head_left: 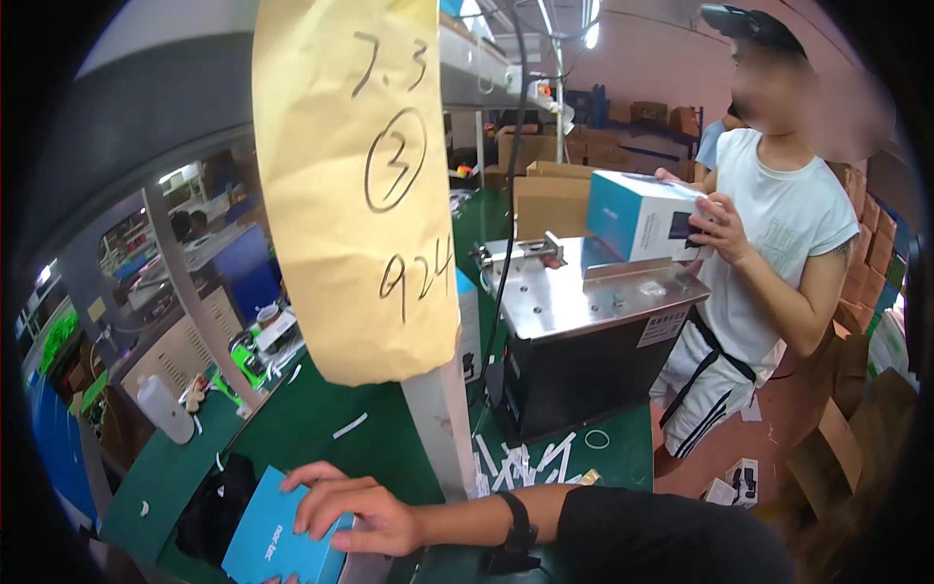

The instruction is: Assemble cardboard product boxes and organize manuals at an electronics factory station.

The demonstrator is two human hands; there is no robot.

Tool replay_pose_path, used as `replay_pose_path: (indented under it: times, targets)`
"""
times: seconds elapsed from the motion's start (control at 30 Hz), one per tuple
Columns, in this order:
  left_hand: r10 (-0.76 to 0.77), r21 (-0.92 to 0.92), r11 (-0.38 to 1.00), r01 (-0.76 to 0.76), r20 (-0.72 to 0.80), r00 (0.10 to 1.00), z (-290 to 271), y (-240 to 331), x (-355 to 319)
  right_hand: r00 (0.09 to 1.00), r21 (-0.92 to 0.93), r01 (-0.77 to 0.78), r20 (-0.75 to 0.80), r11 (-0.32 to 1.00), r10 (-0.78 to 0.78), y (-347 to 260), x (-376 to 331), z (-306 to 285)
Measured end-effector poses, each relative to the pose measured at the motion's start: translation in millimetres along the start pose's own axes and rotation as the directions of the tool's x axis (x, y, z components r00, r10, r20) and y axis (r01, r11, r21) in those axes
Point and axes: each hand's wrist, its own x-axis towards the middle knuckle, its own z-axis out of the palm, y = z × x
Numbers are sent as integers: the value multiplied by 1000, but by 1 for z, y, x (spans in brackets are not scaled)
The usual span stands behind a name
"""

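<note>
At the lower left lies a blue cardboard box (282, 540) with a light side panel, tilted on or just above the green table. My right hand (360, 511) reaches in from the right and is closed over its upper edge, fingers on the blue face and thumb along the nearer side. Only fingertips of my left hand (280, 580) show at the bottom edge, against the box's lower part; the rest is out of the picture. A black soft item (216, 511) rests just left of the box.
A yellow paper sheet (355, 195) hangs on a post (438, 428). Right of it are a metal-topped machine (603, 302) and paper strips (525, 462). A co-worker (778, 204) holds a blue-and-white box (642, 214). A white bottle (165, 409) stands left; cartons (827, 467) crowd the right.
</note>
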Motion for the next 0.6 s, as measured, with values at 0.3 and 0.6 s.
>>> replay_pose_path:
  times: [0.3,0.6]
  targets:
    - [-67,36,997,67,2,998,-15,-8,2,995,-30,-96,-28,995,95,-1,-2,17]
    - [-31,-53,998,29,-33,999,-7,-2,5,1000,-5,14,19,1000,-14,4,-9,9]
